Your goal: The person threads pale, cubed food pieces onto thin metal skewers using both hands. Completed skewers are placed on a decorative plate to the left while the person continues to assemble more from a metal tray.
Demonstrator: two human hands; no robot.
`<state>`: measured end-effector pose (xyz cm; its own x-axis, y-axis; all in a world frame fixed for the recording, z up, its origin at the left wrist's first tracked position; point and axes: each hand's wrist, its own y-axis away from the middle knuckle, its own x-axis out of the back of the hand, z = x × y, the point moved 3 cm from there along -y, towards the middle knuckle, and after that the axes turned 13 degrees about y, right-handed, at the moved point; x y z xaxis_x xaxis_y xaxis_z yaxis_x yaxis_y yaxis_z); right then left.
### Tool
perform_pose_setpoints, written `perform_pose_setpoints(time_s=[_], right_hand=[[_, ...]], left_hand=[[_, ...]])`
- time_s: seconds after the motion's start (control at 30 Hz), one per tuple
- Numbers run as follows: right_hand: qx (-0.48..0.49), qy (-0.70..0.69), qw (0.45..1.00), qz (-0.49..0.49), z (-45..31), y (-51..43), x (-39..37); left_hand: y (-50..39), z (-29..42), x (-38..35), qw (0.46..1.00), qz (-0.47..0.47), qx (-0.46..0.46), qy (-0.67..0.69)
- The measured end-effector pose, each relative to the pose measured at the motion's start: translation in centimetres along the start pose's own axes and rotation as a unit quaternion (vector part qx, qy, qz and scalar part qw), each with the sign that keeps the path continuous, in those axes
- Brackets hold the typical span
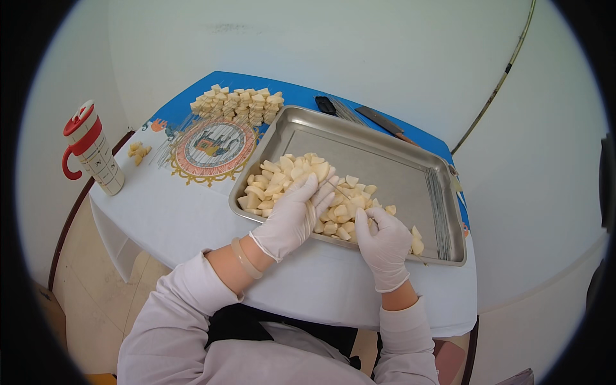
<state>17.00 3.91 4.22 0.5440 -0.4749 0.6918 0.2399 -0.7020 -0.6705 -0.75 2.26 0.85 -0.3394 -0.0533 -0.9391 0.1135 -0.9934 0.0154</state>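
Observation:
My left hand (297,211), in a white glove, holds a pale cut vegetable piece (320,171) between thumb and fingers above a metal tray (380,149). A thin skewer (342,191) runs from beside that piece down toward my right hand (385,236). The right hand is gloved too, and its thumb and fingers are pinched at the skewer's lower end, partly hidden by the fingers. Under both hands, the tray's near left side carries a heap of pale cut pieces (274,185). A bundle of thin skewers (437,211) lies along the tray's right wall.
Loaded skewers (240,103) are stacked at the back left of the table. Behind the tray lie a cleaver (380,118), a black object (325,105) and more skewers (347,111). A handled tumbler (96,149) and small yellowish pieces (138,152) stand left.

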Motion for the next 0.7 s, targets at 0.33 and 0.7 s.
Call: perform_pose_setpoints(time_s=[0.33,0.7], right_hand=[[-0.001,-0.002,1.000,-0.002,0.09,0.04,-0.15],[-0.003,-0.016,1.000,-0.006,0.32,-0.26,0.18]], left_hand=[[0.09,-0.48,-0.14,0.994,-0.042,-0.020,-0.097],[0.36,0.05,-0.45,0.964,-0.013,-0.060,-0.257]])
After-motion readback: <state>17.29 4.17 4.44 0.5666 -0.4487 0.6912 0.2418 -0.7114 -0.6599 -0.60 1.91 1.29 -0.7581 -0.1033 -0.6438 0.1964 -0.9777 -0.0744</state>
